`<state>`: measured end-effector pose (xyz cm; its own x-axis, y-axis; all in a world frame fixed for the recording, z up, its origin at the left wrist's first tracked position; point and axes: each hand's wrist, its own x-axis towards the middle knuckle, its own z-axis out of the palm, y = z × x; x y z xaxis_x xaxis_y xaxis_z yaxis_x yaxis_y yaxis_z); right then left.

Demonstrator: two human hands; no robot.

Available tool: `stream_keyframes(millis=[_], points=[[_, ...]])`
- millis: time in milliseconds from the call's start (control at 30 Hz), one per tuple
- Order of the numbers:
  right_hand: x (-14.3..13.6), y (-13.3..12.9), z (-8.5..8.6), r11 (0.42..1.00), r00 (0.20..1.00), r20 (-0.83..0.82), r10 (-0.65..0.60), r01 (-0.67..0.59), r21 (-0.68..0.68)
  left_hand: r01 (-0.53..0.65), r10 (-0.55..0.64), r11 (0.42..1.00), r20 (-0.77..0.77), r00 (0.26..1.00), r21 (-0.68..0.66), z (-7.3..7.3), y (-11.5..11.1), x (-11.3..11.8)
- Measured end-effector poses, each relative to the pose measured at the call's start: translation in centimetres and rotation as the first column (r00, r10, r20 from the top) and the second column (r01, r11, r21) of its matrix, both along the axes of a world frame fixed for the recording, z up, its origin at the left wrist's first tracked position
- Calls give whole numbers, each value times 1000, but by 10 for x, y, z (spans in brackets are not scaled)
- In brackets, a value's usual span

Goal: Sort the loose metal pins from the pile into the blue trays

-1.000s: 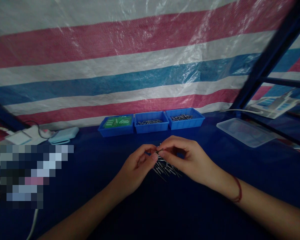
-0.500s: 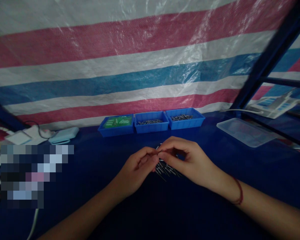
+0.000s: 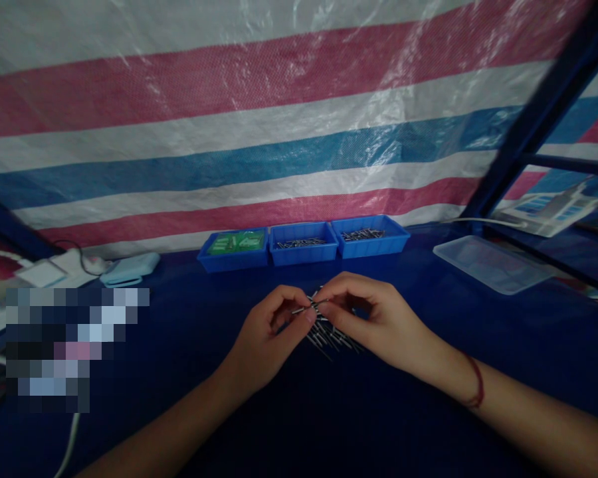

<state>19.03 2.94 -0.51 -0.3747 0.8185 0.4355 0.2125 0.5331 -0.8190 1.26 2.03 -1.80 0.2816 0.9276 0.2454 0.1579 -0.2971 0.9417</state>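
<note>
Over a pile of blind rivets (image 3: 331, 335), thin metal pins with thicker silvery ends, my two hands meet near the middle of the table. My left hand (image 3: 274, 332) is closed in a pinch on a blind rivet (image 3: 299, 310), whose thin end pokes out between thumb and forefinger. My right hand (image 3: 371, 315) also pinches, its thumb and fingertips almost touching those of the left. A thin pin shows at the right fingertips, but I cannot tell whether it is the same piece. The palms face inward, and the right one hides part of the pile.
Three blue trays stand behind my hands: the left tray (image 3: 234, 264) has a green packet (image 3: 236, 242), the middle tray (image 3: 303, 255) and right tray (image 3: 373, 247) hold metal pins. A translucent lid (image 3: 493, 265) lies right. A light-blue case (image 3: 129, 269) and white cable (image 3: 70, 445) lie left.
The fingers of my left hand have lifted and opened out a little from the palm, so a metal pin now shows at its fingertips. My right hand has hardly moved.
</note>
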Motion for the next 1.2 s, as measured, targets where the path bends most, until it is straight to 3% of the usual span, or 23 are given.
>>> stream_keyframes(millis=[200,367,533,667,733,800,833,900,967,1000,1100,1200], points=[[-3,2,-3,998,1000,-5,12,-12,-67,-64,64,982,6,998,177,-1,-1,-1],[-5,2,-9,992,999,-25,35,-37,-118,-68,67,967,10,998,246,-1,-3,0],[-8,0,-12,989,997,-38,71,-76,-125,-71,72,966,2,997,249,2,-5,0],[-9,0,-10,986,994,-41,100,-105,-132,-101,104,983,-12,995,153,3,-3,-1],[-5,7,-8,994,999,-18,50,-52,-97,-109,110,988,-3,994,113,2,-1,0],[5,20,-6,993,993,1,-115,115,8,-111,111,990,2,994,87,0,-1,2],[13,29,-5,966,970,-1,-242,241,87,-112,113,991,-1,994,73,-1,-1,2],[32,50,-5,813,847,-5,-531,512,278,-112,113,993,-25,993,46,-3,-1,2],[52,70,-6,643,688,72,-722,628,438,-87,91,995,-86,992,48,-4,-1,1],[61,79,-7,600,627,130,-768,632,491,-61,70,996,-142,987,66,-4,-1,0],[79,95,-14,578,556,218,-802,631,516,60,11,981,-366,931,183,-3,2,-5],[80,93,-20,599,569,234,-788,621,505,261,-66,925,-560,826,275,-3,6,-10]])
